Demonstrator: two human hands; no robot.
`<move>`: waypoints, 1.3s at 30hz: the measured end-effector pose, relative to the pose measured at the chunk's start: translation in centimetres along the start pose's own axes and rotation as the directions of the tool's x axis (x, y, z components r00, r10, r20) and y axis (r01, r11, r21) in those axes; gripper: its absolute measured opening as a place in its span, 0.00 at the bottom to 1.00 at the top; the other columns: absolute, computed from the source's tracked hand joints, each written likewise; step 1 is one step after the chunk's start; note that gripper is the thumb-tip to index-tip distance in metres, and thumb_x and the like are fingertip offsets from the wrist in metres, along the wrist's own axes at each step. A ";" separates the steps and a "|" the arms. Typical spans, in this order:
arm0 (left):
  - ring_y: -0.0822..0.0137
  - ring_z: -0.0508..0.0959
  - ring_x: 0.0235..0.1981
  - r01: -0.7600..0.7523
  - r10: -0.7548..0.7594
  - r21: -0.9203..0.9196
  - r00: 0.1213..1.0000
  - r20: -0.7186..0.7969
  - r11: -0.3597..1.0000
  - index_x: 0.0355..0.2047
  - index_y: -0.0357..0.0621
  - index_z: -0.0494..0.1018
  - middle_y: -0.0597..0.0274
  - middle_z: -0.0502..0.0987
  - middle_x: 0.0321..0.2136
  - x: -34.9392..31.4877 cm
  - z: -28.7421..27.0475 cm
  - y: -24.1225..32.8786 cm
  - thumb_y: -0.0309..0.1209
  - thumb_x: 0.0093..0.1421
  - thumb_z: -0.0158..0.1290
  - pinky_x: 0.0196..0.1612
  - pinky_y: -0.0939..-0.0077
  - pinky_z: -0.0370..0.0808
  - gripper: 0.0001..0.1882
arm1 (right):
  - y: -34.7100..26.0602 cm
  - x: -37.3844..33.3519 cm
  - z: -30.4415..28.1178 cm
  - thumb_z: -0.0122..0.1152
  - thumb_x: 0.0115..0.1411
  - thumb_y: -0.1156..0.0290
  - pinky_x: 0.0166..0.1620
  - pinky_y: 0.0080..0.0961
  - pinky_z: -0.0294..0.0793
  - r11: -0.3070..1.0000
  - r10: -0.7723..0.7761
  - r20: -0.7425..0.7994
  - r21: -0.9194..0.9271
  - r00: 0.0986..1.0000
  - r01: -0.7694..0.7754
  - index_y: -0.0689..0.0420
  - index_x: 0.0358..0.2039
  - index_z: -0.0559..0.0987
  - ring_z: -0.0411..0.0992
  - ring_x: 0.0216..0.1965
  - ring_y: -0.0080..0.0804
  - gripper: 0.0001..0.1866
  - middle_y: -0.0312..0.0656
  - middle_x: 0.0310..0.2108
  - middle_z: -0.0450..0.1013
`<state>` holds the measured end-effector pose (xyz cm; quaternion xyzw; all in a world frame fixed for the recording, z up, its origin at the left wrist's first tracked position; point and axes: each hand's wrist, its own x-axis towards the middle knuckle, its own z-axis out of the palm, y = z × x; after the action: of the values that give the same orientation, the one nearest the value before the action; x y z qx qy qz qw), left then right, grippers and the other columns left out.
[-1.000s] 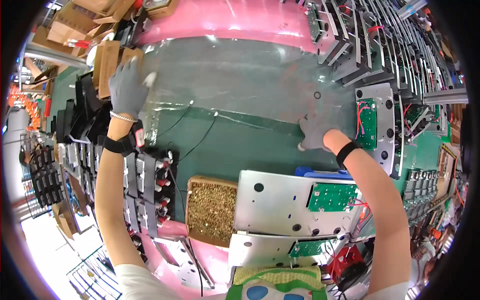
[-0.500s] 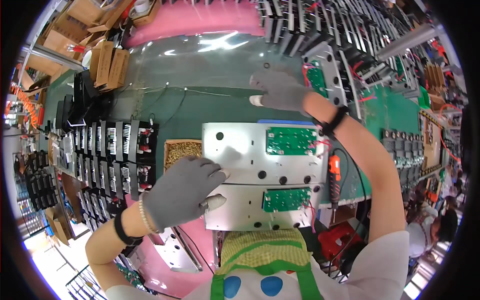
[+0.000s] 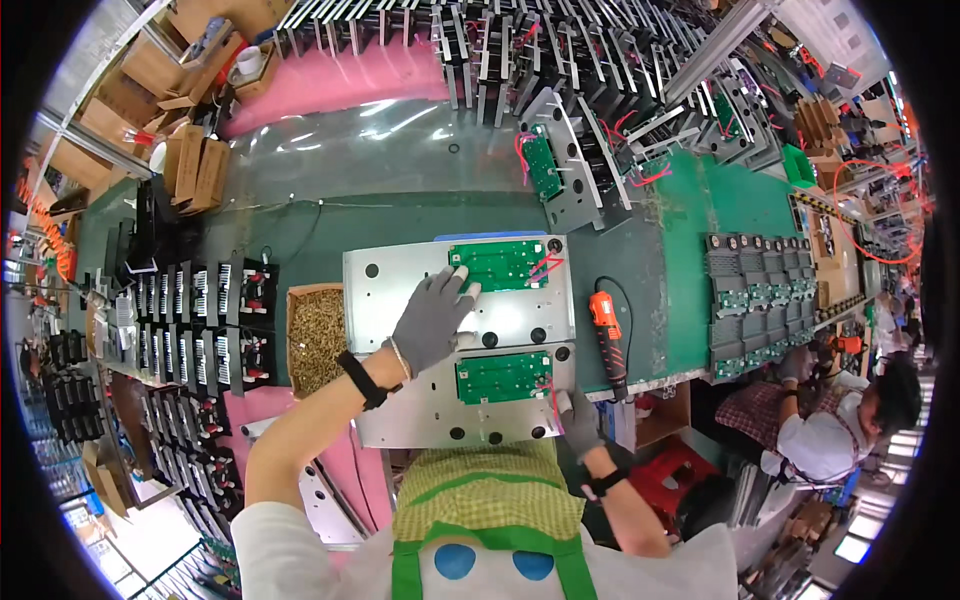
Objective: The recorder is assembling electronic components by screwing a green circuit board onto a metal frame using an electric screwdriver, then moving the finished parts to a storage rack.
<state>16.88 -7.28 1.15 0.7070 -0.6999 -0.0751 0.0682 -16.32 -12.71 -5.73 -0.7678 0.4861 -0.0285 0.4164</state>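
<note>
Metal plates: two grey sheet-metal panels lie flat on the green counter (image 3: 690,230), the near plate (image 3: 440,405) at the counter's front edge and the far plate (image 3: 400,285) just behind it, the two overlapping a little.
Right hand: gloved right hand (image 3: 578,418) grips the near plate's lower right corner, fingers closed on its edge.
Left hand: gloved left hand (image 3: 432,318) lies spread and flat on the far plate, fingertips reaching the green circuit board (image 3: 498,264) mounted there; it holds nothing.
Near board: a second green circuit board (image 3: 500,377) sits on the near plate, red wires at its right end.
Doing it well: to my eye, the flat palm should press on bare metal, not on the board, and the corner grip should stay clear of the red wires so nothing gets pinched or tugged.
Beside the plates: an orange electric screwdriver (image 3: 606,335) lies just right of them; a tray of brass screws (image 3: 315,335) sits just left.
Further left: rows of black parts (image 3: 195,310) stand in lines.
Far side: racks of upright panels (image 3: 470,50) and pink foam (image 3: 330,85) line the back; another person (image 3: 840,420) works to the right.
</note>
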 end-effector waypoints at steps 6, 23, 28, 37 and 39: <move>0.51 0.60 0.57 -0.031 0.026 0.069 0.997 0.069 0.997 0.55 0.42 0.61 0.48 0.58 0.58 1.2 -0.5 -1.3 0.54 0.47 0.55 0.57 0.59 0.57 0.40 | -3.5 -1.7 -1.3 0.47 0.61 0.64 0.24 0.41 0.66 0.991 -0.110 -0.307 -0.110 0.945 0.079 0.60 0.30 0.72 0.70 0.21 0.52 0.12 0.54 0.18 0.69; 0.48 0.68 0.52 0.084 -0.116 0.119 0.950 0.291 0.989 0.57 0.35 0.53 0.39 0.61 0.54 1.9 -4.3 0.9 0.32 0.46 0.55 0.45 0.63 0.73 0.39 | -6.9 -5.7 -14.0 0.50 0.60 0.59 0.23 0.26 0.63 0.962 -0.158 -0.211 0.188 0.965 0.199 0.64 0.28 0.73 0.66 0.17 0.31 0.17 0.44 0.16 0.67; 0.51 0.75 0.28 0.080 0.013 -0.220 0.921 0.389 0.972 0.34 0.40 0.72 0.47 0.73 0.24 7.6 -13.6 -4.8 0.29 0.44 0.49 0.32 0.62 0.70 0.15 | -6.7 -2.5 -15.8 0.49 0.60 0.56 0.23 0.23 0.59 0.878 -0.234 -0.209 0.374 0.949 0.299 0.63 0.26 0.71 0.62 0.20 0.21 0.20 0.36 0.16 0.64; 0.60 0.72 0.22 0.392 -0.076 -0.593 0.871 0.485 0.703 0.27 0.37 0.72 0.52 0.72 0.19 -6.5 -19.7 -0.6 0.30 0.43 0.50 0.28 0.63 0.67 0.11 | -12.1 5.5 -16.9 0.53 0.54 0.51 0.25 0.20 0.61 0.772 -0.457 0.022 0.507 0.889 0.384 0.68 0.31 0.72 0.65 0.23 0.22 0.26 0.36 0.21 0.70; 0.62 0.72 0.22 0.479 -0.190 -0.626 0.861 0.472 0.615 0.28 0.37 0.72 0.53 0.72 0.19 -11.4 -19.5 2.3 0.30 0.43 0.50 0.28 0.64 0.66 0.11 | -14.5 6.7 -14.8 0.55 0.56 0.47 0.23 0.18 0.63 0.680 -0.546 0.051 0.611 0.836 0.407 0.62 0.30 0.71 0.64 0.20 0.19 0.25 0.32 0.19 0.68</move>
<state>18.43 3.93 20.88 0.7146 -0.4642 -0.4848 0.1971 -8.98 -24.34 11.17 -0.7027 0.1842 -0.1936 0.6595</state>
